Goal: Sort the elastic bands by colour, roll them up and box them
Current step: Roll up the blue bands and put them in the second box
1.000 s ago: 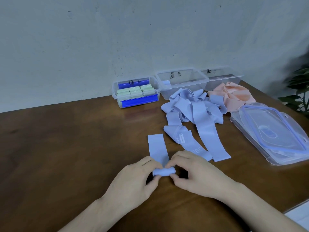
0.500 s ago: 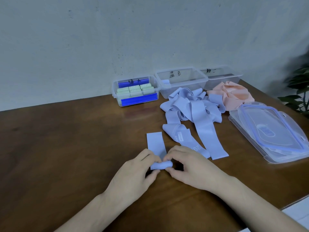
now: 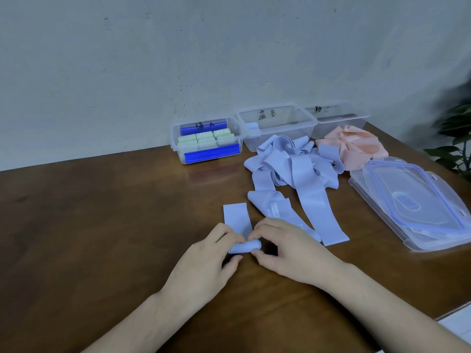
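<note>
We worked at a brown wooden table [image 3: 89, 238] set against a pale wall [image 3: 178, 59]. At its right edge lay a stack of clear lids [image 3: 413, 205] with blue seals, and behind it the leaves of a plant [image 3: 456, 138]. Along the wall stood three clear boxes: the left box [image 3: 207, 141] held rolled green bands [image 3: 206, 138], the middle box [image 3: 276, 126] held one small blue roll in its left corner, and the right box [image 3: 336, 118] stood behind a heap of pink bands [image 3: 356, 146]. A loose pile of blue bands [image 3: 290, 169] spread in front of the middle box, two of its strips trailing toward us.

Both our forearms reached in from the lower edge, palms down, wrists low over the table. Our left hand [image 3: 206, 263] and right hand [image 3: 293, 250] met at the blue band [image 3: 237, 217] we were rolling. Each hand pinched one end of its rolled part between curled fingers above and thumb below. The unrolled end lay flat on the wood, pointing away from us, just left of the trailing strips.
</note>
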A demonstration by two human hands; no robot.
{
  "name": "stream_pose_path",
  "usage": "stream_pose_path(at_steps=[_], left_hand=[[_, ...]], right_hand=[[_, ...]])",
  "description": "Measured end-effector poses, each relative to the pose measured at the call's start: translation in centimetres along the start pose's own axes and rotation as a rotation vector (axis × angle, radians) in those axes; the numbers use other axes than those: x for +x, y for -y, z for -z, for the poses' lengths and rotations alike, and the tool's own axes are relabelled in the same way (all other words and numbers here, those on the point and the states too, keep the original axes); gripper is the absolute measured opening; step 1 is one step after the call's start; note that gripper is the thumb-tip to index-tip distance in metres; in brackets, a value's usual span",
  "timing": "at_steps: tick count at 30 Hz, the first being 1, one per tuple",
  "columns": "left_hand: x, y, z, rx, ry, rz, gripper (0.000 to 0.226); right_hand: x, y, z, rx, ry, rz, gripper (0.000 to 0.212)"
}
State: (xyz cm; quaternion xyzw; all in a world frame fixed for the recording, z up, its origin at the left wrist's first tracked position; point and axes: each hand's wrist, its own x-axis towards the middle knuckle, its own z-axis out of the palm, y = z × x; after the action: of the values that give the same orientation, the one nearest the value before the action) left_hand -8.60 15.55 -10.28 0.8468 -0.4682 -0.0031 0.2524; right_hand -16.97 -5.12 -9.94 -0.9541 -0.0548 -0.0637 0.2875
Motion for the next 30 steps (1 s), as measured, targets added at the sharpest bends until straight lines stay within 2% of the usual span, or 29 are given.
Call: stream_pose_path(at_steps=[7, 12, 15, 21, 30], left_hand=[[0.8, 0.6, 0.1, -0.038, -0.041, -0.001, 0.016], [0.9, 0.9, -0.2, -0.056, -0.062, 0.026, 0.024], [1.0, 1.0, -0.1, -0.034, -0.048, 0.010, 0.021], [1.6, 1.7, -0.2, -0.036, -0.054, 0.029, 0.020], [1.9, 1.8, -0.2, -0.023, -0.044, 0.023, 0.024]], right_hand=[[0.4, -0.1, -0.1, -0.033, -0.025, 0.017, 0.028], [0.9, -0.3, -0.1, -0.014, -0.021, -0.016, 0.018], [1.3, -0.3, 0.1, 0.005, -0.016, -0.031, 0.016], [1.7, -0.1, 0.4, -0.044, -0.035, -0.041, 0.028], [2.4, -0.3, 0.2, -0.019, -0.028, -0.061, 0.018]])
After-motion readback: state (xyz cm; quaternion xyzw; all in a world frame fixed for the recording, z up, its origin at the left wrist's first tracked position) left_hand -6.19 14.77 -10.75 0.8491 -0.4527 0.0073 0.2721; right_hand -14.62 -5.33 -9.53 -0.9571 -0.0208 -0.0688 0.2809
